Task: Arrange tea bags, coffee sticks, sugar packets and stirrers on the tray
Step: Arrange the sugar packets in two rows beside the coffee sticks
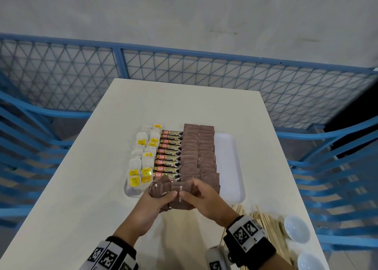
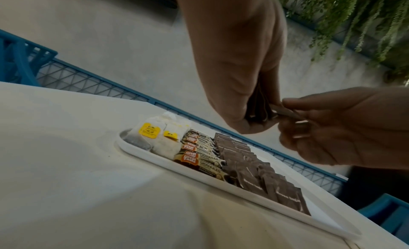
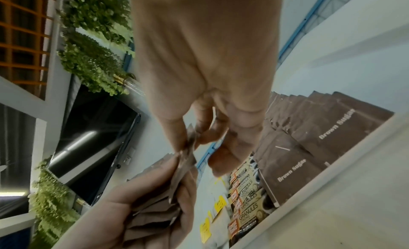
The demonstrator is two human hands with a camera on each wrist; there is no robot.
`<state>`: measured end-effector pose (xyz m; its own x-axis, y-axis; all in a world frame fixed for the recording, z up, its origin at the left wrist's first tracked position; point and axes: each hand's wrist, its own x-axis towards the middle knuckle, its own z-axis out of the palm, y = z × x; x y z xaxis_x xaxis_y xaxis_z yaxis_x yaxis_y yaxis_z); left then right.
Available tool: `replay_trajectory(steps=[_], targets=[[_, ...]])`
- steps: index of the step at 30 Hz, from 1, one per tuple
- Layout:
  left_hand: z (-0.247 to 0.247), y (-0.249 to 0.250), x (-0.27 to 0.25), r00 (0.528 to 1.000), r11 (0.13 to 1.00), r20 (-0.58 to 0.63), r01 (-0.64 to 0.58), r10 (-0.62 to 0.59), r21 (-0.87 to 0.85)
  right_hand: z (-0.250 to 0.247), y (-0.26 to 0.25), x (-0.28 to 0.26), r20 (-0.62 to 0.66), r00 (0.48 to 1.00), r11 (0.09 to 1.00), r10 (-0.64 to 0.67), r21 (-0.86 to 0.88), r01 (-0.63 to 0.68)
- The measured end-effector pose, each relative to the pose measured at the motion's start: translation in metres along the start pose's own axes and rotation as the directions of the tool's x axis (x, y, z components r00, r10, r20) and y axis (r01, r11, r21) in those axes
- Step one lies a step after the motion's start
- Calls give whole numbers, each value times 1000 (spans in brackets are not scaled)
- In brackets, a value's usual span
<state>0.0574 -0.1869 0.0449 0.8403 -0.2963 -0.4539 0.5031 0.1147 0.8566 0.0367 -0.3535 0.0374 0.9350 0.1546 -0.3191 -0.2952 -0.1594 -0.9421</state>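
- I hold a small stack of brown sugar packets (image 1: 163,190) in my left hand (image 1: 152,204), fingers curled round it, just above the near edge of the tray (image 1: 231,167).
- My right hand (image 1: 201,196) pinches 1 packet at the top of that stack between thumb and fingertips; the right wrist view shows the pinch plainly.
- On the tray, 2 columns of sugar packets (image 1: 199,153) already run from the far edge to the near edge, overlapping like tiles.
- Left of them lies 1 column of coffee sticks (image 1: 168,155), and left again 2 columns of tea bags (image 1: 143,157) with yellow tags.
- I judge tea, coffee and most of the sugar as done; the packets in my hands are left to place.
- The right strip of the tray is bare, probably meant for stirrers.
- The wooden stirrers (image 1: 268,228) lie loose on the table (image 1: 81,167) near my right wrist, off the tray, beside 2 small white bowls (image 1: 296,228).
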Motion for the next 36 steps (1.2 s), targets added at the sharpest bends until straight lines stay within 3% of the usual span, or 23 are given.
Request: replay_trajectory(steps=[4,11,14,18,23,27,32,34,36], targets=[[5,-1,4,1000,1000,-6,-24,24,-15,-2,-3,-4,40,999,1000,6,26,-7],[2,-1,11,998,976,-17,61,-66,-209,-32,6,1,-214,974,975,70,222,-22],[-3,1,12,996,954,-14,80,-88,-288,-58,24,3,-384,921,995,68,-47,-93],[-2,1,9,996,975,-35,67,-76,-213,-74,47,7,-360,932,900,51,-387,-198],[-2,-2,10,993,992,-85,79,-87,-96,-68,53,13,-321,946,789,34,-573,-223],[0,-1,8,994,994,-74,72,-78,-76,-63,55,16,-316,948,749,-47,-638,-176],[2,-1,8,997,995,-39,69,-72,-73,-61,49,17,-259,957,566,-132,-812,-142],[3,-1,9,998,997,-24,59,-60,-57,-55,41,16,-254,941,631,-226,-774,-57],[5,-3,10,999,998,-27,45,-46,-40,-47,27,16,-251,923,752,-292,-657,59]])
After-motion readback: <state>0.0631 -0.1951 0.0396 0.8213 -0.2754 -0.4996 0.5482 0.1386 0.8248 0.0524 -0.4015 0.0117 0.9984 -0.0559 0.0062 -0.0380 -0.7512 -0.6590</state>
